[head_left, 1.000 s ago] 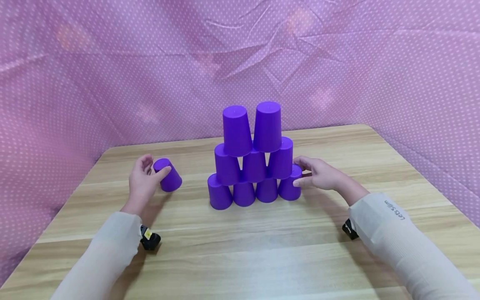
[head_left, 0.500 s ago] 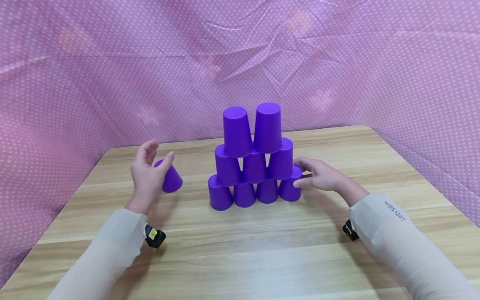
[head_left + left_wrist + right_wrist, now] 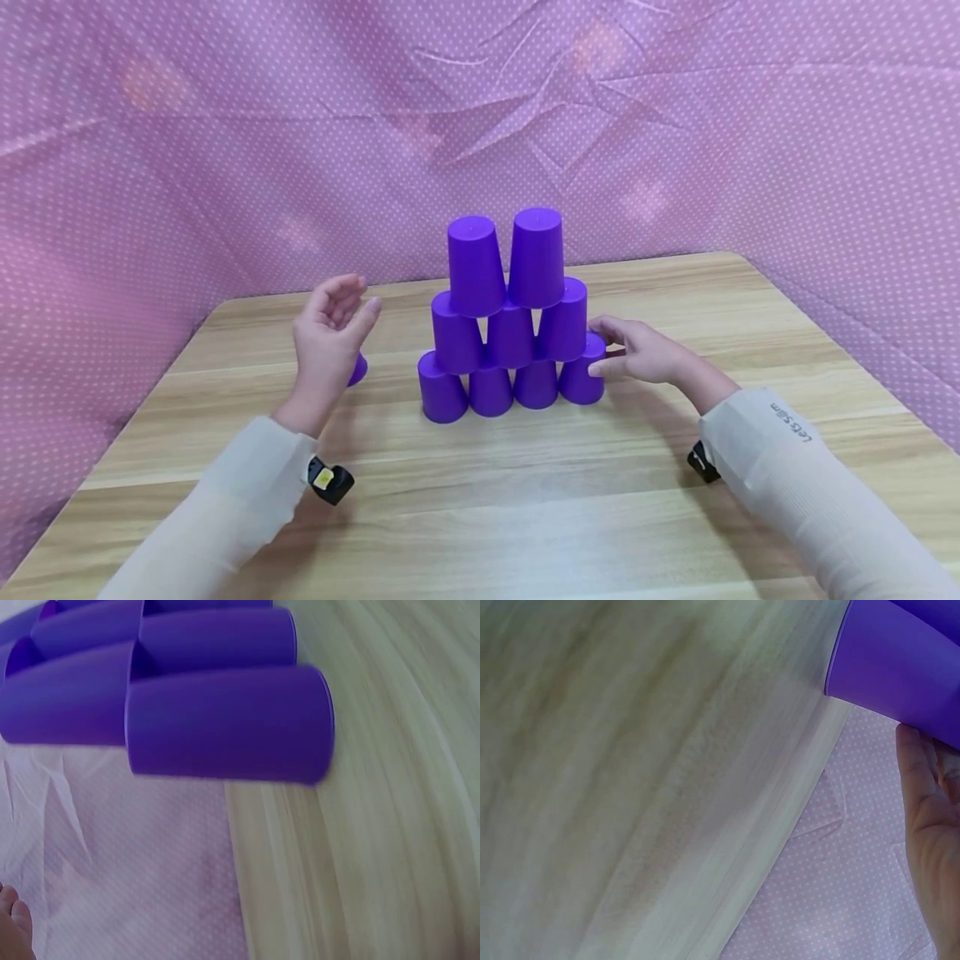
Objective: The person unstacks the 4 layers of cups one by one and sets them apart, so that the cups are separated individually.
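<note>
L hand (image 3: 327,337) open, hiding most of loose cup (image 3: 358,368); R hand (image 3: 637,353) fingers straight, touching pyramid (image 3: 510,321).

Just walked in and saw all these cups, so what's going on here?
A person has a pyramid of purple cups on a wooden table, upside down in rows of four, three and two. The right hand rests against the bottom right cup. The left hand is raised, open, in front of a single loose purple cup on the table.

Cups (image 3: 510,333) smooth matt purple plastic; table (image 3: 525,500) light wood grain; backdrop (image 3: 225,125) creased dotted cloth.
</note>
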A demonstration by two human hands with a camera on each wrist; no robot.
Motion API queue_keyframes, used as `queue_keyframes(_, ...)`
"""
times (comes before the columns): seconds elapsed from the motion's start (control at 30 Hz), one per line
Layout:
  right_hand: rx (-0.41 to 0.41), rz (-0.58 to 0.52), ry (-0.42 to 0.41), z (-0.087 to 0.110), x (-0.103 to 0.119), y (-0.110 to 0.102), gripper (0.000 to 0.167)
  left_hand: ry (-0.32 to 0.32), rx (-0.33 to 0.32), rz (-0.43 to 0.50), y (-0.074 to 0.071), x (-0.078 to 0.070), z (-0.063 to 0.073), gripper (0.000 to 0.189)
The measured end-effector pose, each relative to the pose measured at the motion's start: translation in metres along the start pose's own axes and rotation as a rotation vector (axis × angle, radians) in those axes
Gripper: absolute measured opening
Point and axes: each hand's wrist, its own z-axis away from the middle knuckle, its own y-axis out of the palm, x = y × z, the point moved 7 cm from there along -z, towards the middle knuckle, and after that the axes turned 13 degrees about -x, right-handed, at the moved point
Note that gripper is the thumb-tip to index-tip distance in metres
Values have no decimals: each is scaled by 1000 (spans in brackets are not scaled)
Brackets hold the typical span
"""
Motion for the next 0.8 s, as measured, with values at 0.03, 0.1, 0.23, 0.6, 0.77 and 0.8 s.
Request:
queue_keyframes(0.03, 1, -2, 1, 0, 0, 0, 52, -2, 13, 10, 3, -2, 2, 36)
queue_keyframes(0.1, 2, -2, 1, 1, 0, 0, 52, -2, 41, 26, 8, -5, 5, 37)
queue_keyframes(0.23, 2, 4, 5, 0, 0, 0, 52, 4, 101, 25, 20, -13, 10, 39)
queue_keyframes(0.6, 5, 4, 9, 0, -2, 0, 52, 16, 223, -1, 44, -23, 16, 43)
queue_keyframes(0.77, -1, 21, 1, 0, -2, 0, 53, -19, 307, -6, 57, -24, 19, 48)
queue_keyframes(0.8, -2, 25, -5, 0, -1, 0, 53, -27, 327, -8, 60, -24, 20, 49)
